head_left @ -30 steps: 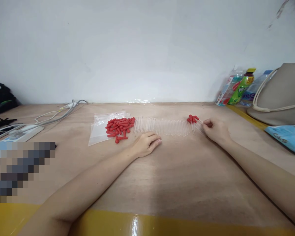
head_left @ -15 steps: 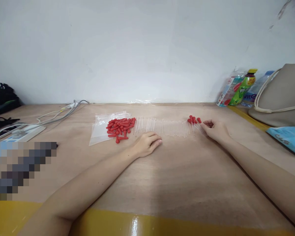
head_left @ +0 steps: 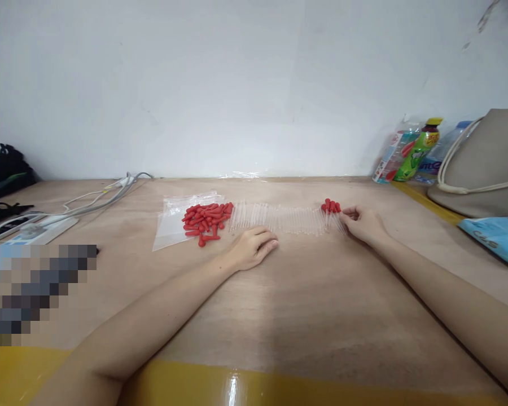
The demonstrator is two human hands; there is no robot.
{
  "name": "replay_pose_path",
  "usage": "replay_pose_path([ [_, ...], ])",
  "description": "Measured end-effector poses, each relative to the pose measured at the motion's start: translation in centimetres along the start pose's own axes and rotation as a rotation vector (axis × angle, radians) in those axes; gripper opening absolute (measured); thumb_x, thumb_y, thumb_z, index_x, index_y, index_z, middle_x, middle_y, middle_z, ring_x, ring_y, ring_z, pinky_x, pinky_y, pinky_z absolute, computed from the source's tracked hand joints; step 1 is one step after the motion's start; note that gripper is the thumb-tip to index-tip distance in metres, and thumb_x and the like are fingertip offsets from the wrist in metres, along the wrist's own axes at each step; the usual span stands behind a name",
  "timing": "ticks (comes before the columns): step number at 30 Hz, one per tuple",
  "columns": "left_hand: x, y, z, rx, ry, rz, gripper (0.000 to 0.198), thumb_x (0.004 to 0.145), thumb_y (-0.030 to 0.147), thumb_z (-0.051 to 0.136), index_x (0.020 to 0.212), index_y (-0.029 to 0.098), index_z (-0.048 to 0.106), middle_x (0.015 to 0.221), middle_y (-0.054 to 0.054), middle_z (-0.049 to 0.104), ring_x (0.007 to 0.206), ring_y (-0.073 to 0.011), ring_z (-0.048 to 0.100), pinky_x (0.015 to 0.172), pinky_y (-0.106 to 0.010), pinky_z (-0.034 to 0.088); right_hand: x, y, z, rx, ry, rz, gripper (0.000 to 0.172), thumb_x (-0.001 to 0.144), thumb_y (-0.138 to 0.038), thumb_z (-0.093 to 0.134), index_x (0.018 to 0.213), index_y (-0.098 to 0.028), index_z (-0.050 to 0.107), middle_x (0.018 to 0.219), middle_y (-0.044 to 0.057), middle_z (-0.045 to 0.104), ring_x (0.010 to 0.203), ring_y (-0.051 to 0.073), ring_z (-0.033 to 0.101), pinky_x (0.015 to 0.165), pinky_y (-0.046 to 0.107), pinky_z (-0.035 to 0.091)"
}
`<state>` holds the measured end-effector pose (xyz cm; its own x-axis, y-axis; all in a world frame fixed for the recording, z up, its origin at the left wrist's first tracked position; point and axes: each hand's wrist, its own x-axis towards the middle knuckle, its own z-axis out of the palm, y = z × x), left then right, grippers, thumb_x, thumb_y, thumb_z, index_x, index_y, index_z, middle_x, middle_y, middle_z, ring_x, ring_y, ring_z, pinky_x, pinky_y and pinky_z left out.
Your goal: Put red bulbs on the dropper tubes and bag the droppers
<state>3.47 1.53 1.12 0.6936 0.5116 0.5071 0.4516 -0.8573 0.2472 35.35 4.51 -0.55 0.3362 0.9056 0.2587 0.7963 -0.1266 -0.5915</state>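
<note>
The right hand, right of centre in the frame, has its thumb and fingers drawn close together at the edge of a small cluster of red-bulbed droppers; whether it grips one of them cannot be told. The droppers lie with their red ends toward the wall and their clear stems toward the near edge, slightly fanned.

Just left of them, across the middle of the frame, a row of clear tubes lies side by side. The left hand rests on the table just below that row, fingers loosely curled; whether anything is under them cannot be told.

Left of the row, a heap of red bulbs lies partly on a clear plastic bag.

Farther out, a white power strip and cables sit at the left. At the upper right, a green bottle leans near a beige bag, with a blue packet below.
</note>
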Motion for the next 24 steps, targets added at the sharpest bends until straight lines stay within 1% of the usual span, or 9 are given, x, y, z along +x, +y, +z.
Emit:
replay_pose_path([
  [3,0.0,0.0,0.1,0.036,0.042,0.009,0.024,0.088,0.028,0.042,0.095,0.016,0.061,0.092,-0.007,0.060,0.087,-0.0171,0.054,0.079,-0.032,0.044,0.0,0.1,-0.2,-0.005,0.017,0.024,0.027,0.071,-0.033,0.054,0.088,-0.014,0.062,0.078,0.007,0.065,0.065,0.017,0.057,0.060,0.027,0.042],
  [6,0.1,-0.1,0.2,0.109,0.139,-0.028,0.022,0.085,0.030,0.047,0.094,0.017,0.062,0.093,-0.008,0.060,0.088,-0.0187,0.052,0.080,-0.035,0.042,-0.2,-0.1,-0.5,0.011,0.055,0.016,0.028,0.071,-0.035,0.053,0.088,-0.015,0.062,0.076,0.007,0.064,0.064,0.017,0.057,0.059,0.027,0.041],
  [9,0.3,0.0,0.2,0.174,0.234,-0.094,0.019,0.082,0.030,0.050,0.092,0.018,0.062,0.093,-0.007,0.060,0.090,-0.0200,0.051,0.081,-0.036,0.040,-0.7,-1.3,-0.8,0.004,0.082,-0.089,0.025,0.070,-0.038,0.053,0.081,-0.018,0.063,0.076,0.005,0.064,0.067,0.017,0.057,0.061,0.027,0.040],
  [12,0.3,-0.2,0.0,0.231,0.289,-0.165,0.016,0.080,0.029,0.053,0.088,0.019,0.063,0.093,-0.005,0.060,0.092,-0.0210,0.049,0.081,-0.037,0.037,-1.3,-3.1,-0.8,-0.086,0.030,-0.226,0.023,0.070,-0.039,0.053,0.072,-0.019,0.064,0.076,0.005,0.062,0.071,0.018,0.056,0.062,0.027,0.039],
  [15,0.1,-0.8,-0.3,0.282,0.336,-0.256,0.013,0.079,0.028,0.054,0.084,0.020,0.063,0.094,-0.005,0.059,0.091,-0.0222,0.048,0.080,-0.039,0.035,-1.5,-4.9,-0.2,-0.210,-0.030,-0.285,0.022,0.069,-0.037,0.053,0.068,-0.020,0.065,0.075,0.005,0.062,0.072,0.019,0.056,0.061,0.027,0.038],
  [19,-0.4,-1.8,-0.7,0.310,0.389,-0.339,0.011,0.076,0.027,0.057,0.082,0.020,0.062,0.092,-0.005,0.059,0.089,-0.0227,0.047,0.080,-0.039,0.035,-1.3,-6.4,1.1,-0.326,-0.092,-0.241,0.020,0.069,-0.035,0.051,0.065,-0.020,0.064,0.073,0.006,0.063,0.071,0.020,0.056,0.059,0.027,0.038],
  [24,-0.6,-2.2,-0.7,0.321,0.369,-0.351,0.010,0.076,0.027,0.057,0.082,0.020,0.062,0.091,-0.004,0.058,0.088,-0.0224,0.047,0.080,-0.039,0.035,-1.2,-7.4,1.8,-0.307,-0.157,-0.178,0.023,0.068,-0.039,0.051,0.059,-0.021,0.062,0.066,0.005,0.062,0.067,0.019,0.056,0.058,0.028,0.039],
])
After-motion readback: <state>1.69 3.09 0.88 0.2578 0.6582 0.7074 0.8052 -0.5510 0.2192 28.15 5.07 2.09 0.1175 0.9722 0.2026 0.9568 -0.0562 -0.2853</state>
